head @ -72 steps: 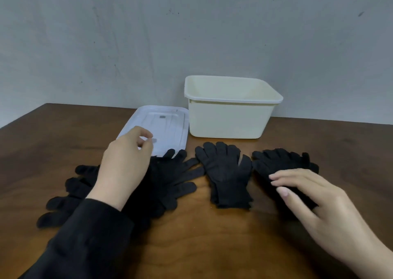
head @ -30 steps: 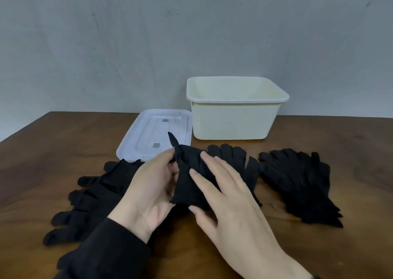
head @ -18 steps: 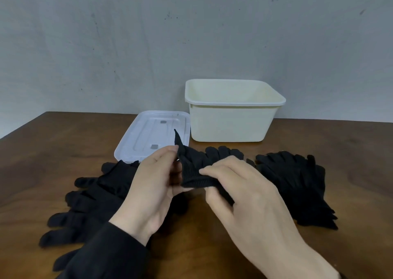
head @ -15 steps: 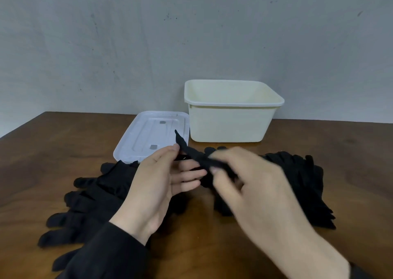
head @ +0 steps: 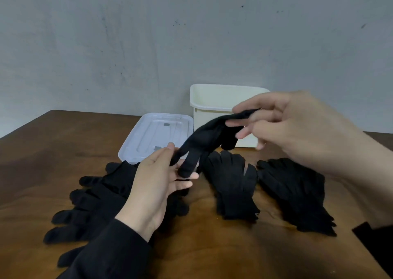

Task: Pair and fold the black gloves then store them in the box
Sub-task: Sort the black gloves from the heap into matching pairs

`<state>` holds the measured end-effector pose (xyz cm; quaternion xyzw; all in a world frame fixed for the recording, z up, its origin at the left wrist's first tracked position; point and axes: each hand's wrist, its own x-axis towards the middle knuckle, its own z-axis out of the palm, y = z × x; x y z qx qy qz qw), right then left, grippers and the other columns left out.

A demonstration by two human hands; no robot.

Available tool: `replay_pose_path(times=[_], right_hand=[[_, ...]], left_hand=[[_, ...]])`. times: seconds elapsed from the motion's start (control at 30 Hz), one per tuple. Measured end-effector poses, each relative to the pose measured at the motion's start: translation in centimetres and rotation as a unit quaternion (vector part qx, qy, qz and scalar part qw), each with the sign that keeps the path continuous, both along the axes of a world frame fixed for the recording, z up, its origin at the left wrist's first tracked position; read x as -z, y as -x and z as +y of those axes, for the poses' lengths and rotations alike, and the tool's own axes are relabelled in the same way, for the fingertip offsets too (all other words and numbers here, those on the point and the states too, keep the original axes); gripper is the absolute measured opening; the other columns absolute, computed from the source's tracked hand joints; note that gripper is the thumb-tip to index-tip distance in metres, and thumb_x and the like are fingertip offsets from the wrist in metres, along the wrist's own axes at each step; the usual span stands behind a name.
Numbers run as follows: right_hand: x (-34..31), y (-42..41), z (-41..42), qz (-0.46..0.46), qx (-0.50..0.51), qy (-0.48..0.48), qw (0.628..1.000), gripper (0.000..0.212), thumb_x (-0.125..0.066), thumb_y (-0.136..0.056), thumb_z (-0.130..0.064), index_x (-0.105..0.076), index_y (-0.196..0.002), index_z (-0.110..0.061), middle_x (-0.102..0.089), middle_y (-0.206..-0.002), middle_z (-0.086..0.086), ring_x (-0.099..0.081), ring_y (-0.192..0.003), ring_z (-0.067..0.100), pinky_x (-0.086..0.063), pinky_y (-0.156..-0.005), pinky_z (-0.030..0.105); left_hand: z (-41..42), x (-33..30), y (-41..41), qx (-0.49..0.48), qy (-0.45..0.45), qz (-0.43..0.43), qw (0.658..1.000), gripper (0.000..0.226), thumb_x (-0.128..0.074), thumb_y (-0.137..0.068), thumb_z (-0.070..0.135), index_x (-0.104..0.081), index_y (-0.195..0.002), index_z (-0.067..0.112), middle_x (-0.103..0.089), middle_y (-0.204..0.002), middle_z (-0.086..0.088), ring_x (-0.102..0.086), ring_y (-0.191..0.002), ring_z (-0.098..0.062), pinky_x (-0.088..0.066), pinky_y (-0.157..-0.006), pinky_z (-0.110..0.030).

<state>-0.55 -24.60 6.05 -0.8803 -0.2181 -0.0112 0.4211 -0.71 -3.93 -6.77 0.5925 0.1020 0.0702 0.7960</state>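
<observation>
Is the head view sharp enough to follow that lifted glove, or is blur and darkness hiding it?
Head view: right hand motion-blurred; the lifted glove is soft-edged, its folds lost in black. Left hand sharper. Lighting soft, no glare; soft shadows on the table.

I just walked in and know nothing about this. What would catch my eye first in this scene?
First, the black glove stretched in mid-air at the centre: the right hand pinches its upper end, the left hand holds its fingertips. Below it, more black gloves lie on the wooden table: a loose pile at left, flatter stacks centre and right. Behind stands an open cream box, its white lid lying beside it.
</observation>
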Motion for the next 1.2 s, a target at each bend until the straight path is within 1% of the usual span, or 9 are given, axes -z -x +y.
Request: replay_pose_path(times=[0.1, 0.23, 0.37, 0.43, 0.6, 0.7, 0.9, 1.07, 1.2], right_hand=[[0.4, -2.0, 0.0, -0.139, 0.101, 0.104, 0.980, 0.012, -0.068, -0.089, -0.033, -0.066, -0.077, -0.031, -0.060, -0.077, -0.012, -0.052, -0.065, 0.002, -0.036, -0.054, 0.017], [0.9, -4.1, 0.1, -0.185, 0.120, 0.139, 0.966, 0.011, -0.070, -0.086, -0.041, -0.063, -0.080, -0.034, -0.055, -0.110, -0.014, -0.053, -0.101, 0.011, -0.040, -0.077, 0.023], [1.0, -5.6, -0.2, -0.080, 0.120, 0.035, 0.989, 0.008, -0.070, -0.088, -0.033, -0.068, -0.086, -0.025, -0.071, -0.084, -0.008, -0.070, -0.055, 0.020, -0.056, -0.065, 0.037], [1.3, -6.6, -0.4, -0.084, 0.137, 0.010, 0.987, 0.006, -0.069, -0.090, -0.029, -0.070, -0.088, -0.024, -0.071, -0.082, -0.007, -0.071, -0.053, 0.018, -0.058, -0.069, 0.042], [1.8, -7.0, -1.1, -0.191, 0.175, -0.054, 0.964, 0.004, -0.066, -0.091, -0.029, -0.069, -0.089, -0.027, -0.071, -0.079, -0.007, -0.069, -0.066, 0.011, -0.054, -0.064, 0.023], [5.2, -4.8, -1.3, -0.207, 0.163, 0.002, 0.965, 0.005, -0.067, -0.091, -0.031, -0.067, -0.088, -0.036, -0.068, -0.082, -0.015, -0.063, -0.076, 0.001, -0.044, -0.063, 0.011], [17.1, 0.6, -2.7, -0.145, 0.026, 0.221, 0.964, 0.033, -0.052, -0.089, -0.055, -0.071, -0.110, -0.038, -0.057, -0.110, -0.029, -0.051, -0.108, -0.008, -0.048, -0.096, 0.030], [16.7, 0.8, -2.7, -0.182, 0.031, 0.186, 0.965, 0.039, -0.039, -0.096, -0.056, -0.073, -0.106, -0.039, -0.058, -0.113, -0.028, -0.048, -0.115, -0.009, -0.024, -0.115, 0.025], [16.9, 0.1, -1.7, -0.168, 0.034, 0.135, 0.976, 0.025, -0.049, -0.098, -0.038, -0.072, -0.107, -0.033, -0.062, -0.106, -0.026, -0.056, -0.106, -0.005, -0.040, -0.101, 0.014]], left_hand=[[0.1, 0.0, -0.2, -0.034, -0.007, -0.001, 0.999, 0.029, -0.047, -0.102, 0.032, -0.066, -0.107, 0.010, -0.076, -0.091, -0.011, -0.071, -0.073, -0.028, -0.055, -0.063, -0.036], [0.3, 0.1, -0.4, -0.068, -0.048, 0.002, 0.997, 0.030, -0.046, -0.102, 0.031, -0.069, -0.098, 0.011, -0.076, -0.090, -0.010, -0.071, -0.075, -0.024, -0.055, -0.064, -0.037], [0.5, 0.4, -0.7, -0.102, -0.086, 0.007, 0.991, 0.028, -0.048, -0.101, 0.032, -0.071, -0.095, 0.017, -0.075, -0.089, 0.000, -0.072, -0.082, -0.022, -0.061, -0.070, -0.038], [0.5, 0.4, -0.8, -0.111, -0.102, 0.010, 0.989, 0.027, -0.047, -0.101, 0.032, -0.071, -0.094, 0.020, -0.075, -0.089, 0.003, -0.071, -0.084, -0.020, -0.061, -0.072, -0.039], [0.4, 0.3, -0.8, -0.118, -0.117, 0.011, 0.986, 0.028, -0.047, -0.101, 0.033, -0.071, -0.093, 0.021, -0.075, -0.089, 0.004, -0.071, -0.082, -0.018, -0.060, -0.072, -0.037], [0.4, 0.2, -0.8, -0.121, -0.121, 0.011, 0.985, 0.028, -0.048, -0.101, 0.033, -0.071, -0.093, 0.020, -0.075, -0.089, 0.003, -0.072, -0.080, -0.017, -0.060, -0.073, -0.038], [0.2, 0.0, -0.6, -0.122, -0.120, 0.009, 0.985, 0.026, -0.050, -0.100, 0.029, -0.072, -0.091, 0.021, -0.075, -0.086, 0.004, -0.071, -0.081, -0.019, -0.059, -0.073, -0.039], [0.5, -0.7, -0.4, -0.136, -0.139, -0.009, 0.981, 0.023, -0.050, -0.099, 0.025, -0.071, -0.091, 0.023, -0.074, -0.086, 0.004, -0.068, -0.077, -0.019, -0.056, -0.070, -0.038], [3.1, -1.7, -0.2, -0.212, -0.163, -0.048, 0.962, 0.023, -0.047, -0.095, 0.019, -0.070, -0.092, 0.021, -0.072, -0.085, -0.002, -0.059, -0.065, -0.014, -0.047, -0.059, -0.035]])
